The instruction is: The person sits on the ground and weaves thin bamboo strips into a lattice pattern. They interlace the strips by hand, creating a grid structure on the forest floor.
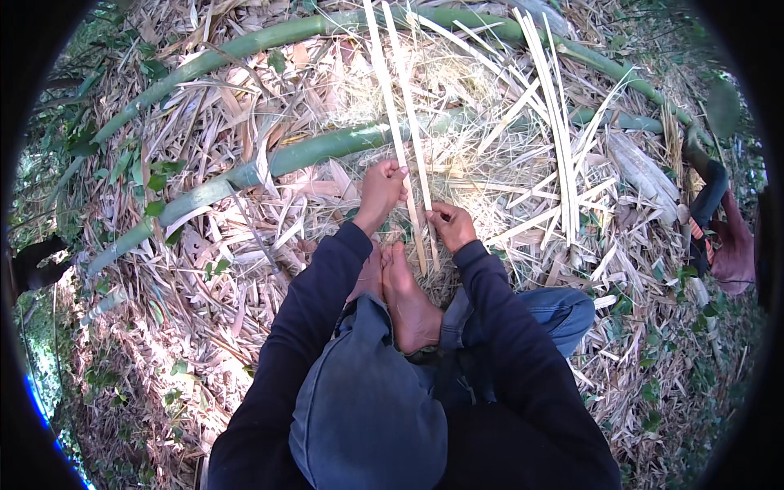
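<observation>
While the person sits on the ground, these lines tell what shows:

Left hand: the left hand (382, 186) is curled shut around the left bamboo strip (394, 122), thumb uppermost, gripping it just above the feet.

Right hand: the right hand (452, 224) is closed in a pinch on the right bamboo strip (415, 131), fingers bent in toward the palm.

Strips: both are long, thin and pale, lying side by side and running from between the hands up toward the top edge; their lower ends pass down beside the bare feet (402, 294).

Feet: pressed together between the knees, toes touching or just beside the strips' lower ends; I cannot tell which.

Clothing: dark blue sleeves, grey-blue trousers.

Ground: a thick bed of dry bamboo leaves and shavings (204, 269).

Green bamboo poles: one green pole (318, 149) lies across behind the hands, another curved pole (245, 45) farther off near the top.

Finished strips: a bundle of split strips (559, 139) lies to the right, well apart from the hands.

Right edge: another person's arm (731, 245) shows at the rim.
</observation>
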